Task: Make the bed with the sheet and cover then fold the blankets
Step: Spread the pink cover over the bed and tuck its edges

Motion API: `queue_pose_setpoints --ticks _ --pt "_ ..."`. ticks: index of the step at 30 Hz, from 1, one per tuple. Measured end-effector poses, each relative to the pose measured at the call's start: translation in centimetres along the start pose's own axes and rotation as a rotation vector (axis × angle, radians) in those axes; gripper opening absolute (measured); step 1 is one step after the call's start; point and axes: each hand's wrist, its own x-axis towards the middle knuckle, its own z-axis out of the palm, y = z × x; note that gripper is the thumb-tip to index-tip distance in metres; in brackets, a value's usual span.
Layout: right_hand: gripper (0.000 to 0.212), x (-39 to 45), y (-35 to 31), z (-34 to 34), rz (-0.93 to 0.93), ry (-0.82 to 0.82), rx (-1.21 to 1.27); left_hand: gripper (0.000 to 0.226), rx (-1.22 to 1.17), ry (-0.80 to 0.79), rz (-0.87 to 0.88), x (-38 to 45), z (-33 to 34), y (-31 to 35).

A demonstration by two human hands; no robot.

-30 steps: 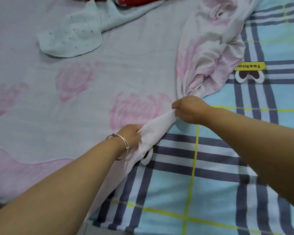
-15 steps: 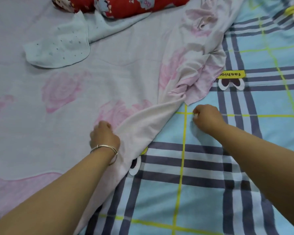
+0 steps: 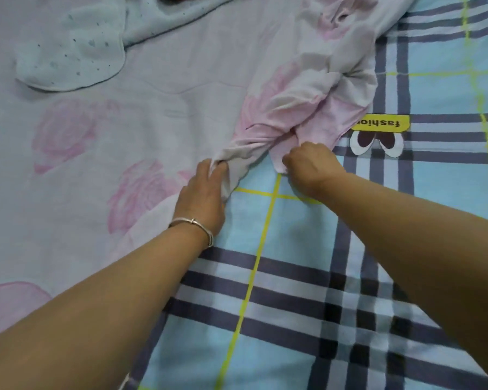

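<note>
Head view: my left hand (image 3: pixel 206 190) and right hand (image 3: pixel 307 161) have fingers clamped on the bunched pink rose-print cotton sheet (image 3: pixel 302 108) at twelve o'clock, where an uneven tug could wrinkle it further.

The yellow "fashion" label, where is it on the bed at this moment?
In the head view the yellow "fashion" label lies upper right on the plaid sheet, just beyond the right hand, touching the bunched pink rose cover.

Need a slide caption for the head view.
Both hands, left hand and right hand, grip the bunched rose-print sheet over the plaid cover.
</note>
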Motion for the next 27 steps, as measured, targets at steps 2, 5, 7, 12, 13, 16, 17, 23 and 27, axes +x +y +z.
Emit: queue_pose_setpoints --ticks 2,5,7,12,13,16,17,23,27 --pt "0.031 -1.4 1.4 -0.7 -0.057 -0.245 -0.055 0.058 0.089 0.039 -0.046 0.1 -0.5 0.6" --pt "0.041 -5.6 5.5 -1.3 -0.028 -0.691 -0.257 0.059 0.147 0.032 -0.056 -0.3 -0.5 3.1" --pt "0.052 -8.7 8.7 -2.2 0.159 -0.829 -0.286 0.065 0.136 -0.007 -0.022 -0.5 -0.4 5.1" --pt "0.047 -11.2 13.2 -3.9 0.369 -0.793 -0.286 0.076 0.218 0.042 0.111 0.2 0.2 6.7" --pt "0.045 -10.8 13.5 -3.3 0.355 -0.724 -0.281 0.076 0.220 0.092 0.133 0.3 0.5 6.8" --pt "0.034 -7.6 11.0 -1.0 0.219 -0.272 -0.054 0.074 0.169 0.159 0.222 0.6 0.9 7.3" --pt "0.035 -6.8 9.0 -0.8 0.188 -0.177 0.060 0.069 0.159 0.160 0.260 0.7 0.9 7.6" --pt "0.033 -4.9 5.0 -0.1 0.044 -0.135 0.005 0.065 0.178 0.122 0.314 1.1 0.9 9.1" --pt "0.041 -6.1 8.4 -1.4 0.177 -0.611 -0.040 0.058 0.206 -0.133 0.216 1.2 0.3 9.9"
